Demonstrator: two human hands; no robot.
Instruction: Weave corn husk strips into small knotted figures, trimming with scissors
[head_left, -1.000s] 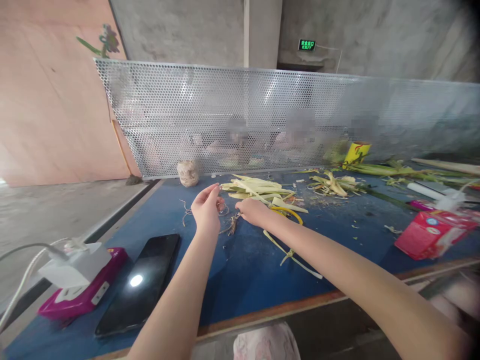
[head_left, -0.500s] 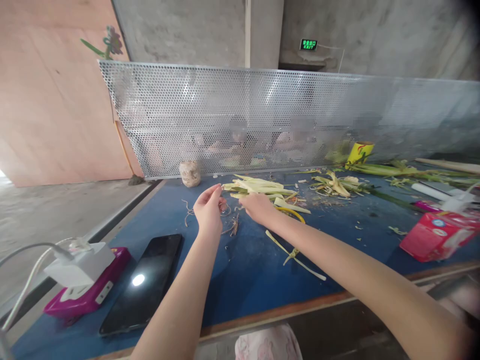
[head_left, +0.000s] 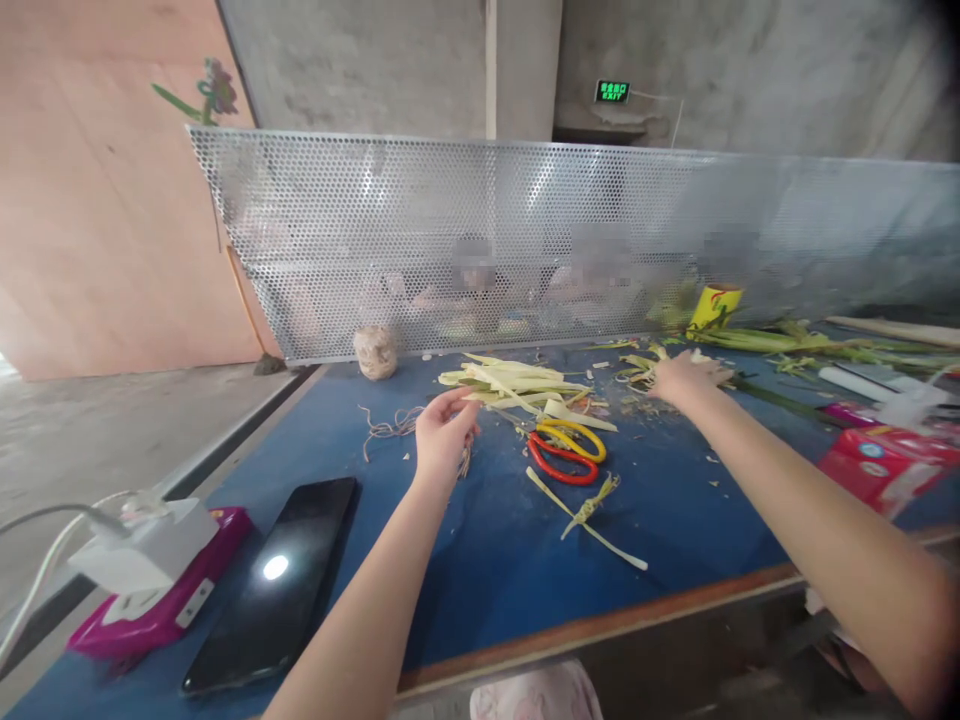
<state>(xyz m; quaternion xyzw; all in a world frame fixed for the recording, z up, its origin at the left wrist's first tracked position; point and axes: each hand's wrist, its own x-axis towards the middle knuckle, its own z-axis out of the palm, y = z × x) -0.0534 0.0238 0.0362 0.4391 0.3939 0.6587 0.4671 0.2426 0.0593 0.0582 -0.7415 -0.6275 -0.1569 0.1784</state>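
Observation:
My left hand (head_left: 447, 436) is closed in a pinch at the near left end of a pile of pale green leaf strips (head_left: 517, 376); what it holds, if anything, I cannot make out. Thin brown strings (head_left: 388, 428) lie beside it on the blue table. My right hand (head_left: 686, 378) reaches over a heap of leaf scraps (head_left: 637, 370), its fingertips hidden behind the hand and among the scraps. Between the hands lie scissors, with a red handle loop (head_left: 562, 472) and a yellow one (head_left: 581, 436). Nearer me is a knotted leaf piece (head_left: 586, 512).
A black phone (head_left: 277, 580) and a purple power strip (head_left: 172, 610) with a white charger lie at left. A pale lump (head_left: 375, 352) stands by the perforated metal screen (head_left: 420, 200). A red package (head_left: 874, 460), yellow roll (head_left: 715, 308) and long green stalks (head_left: 757, 341) are at right.
My right hand has moved right, from the leaf strips to the scrap heap, uncovering the scissors handles. My left hand has shifted slightly right and nearer me.

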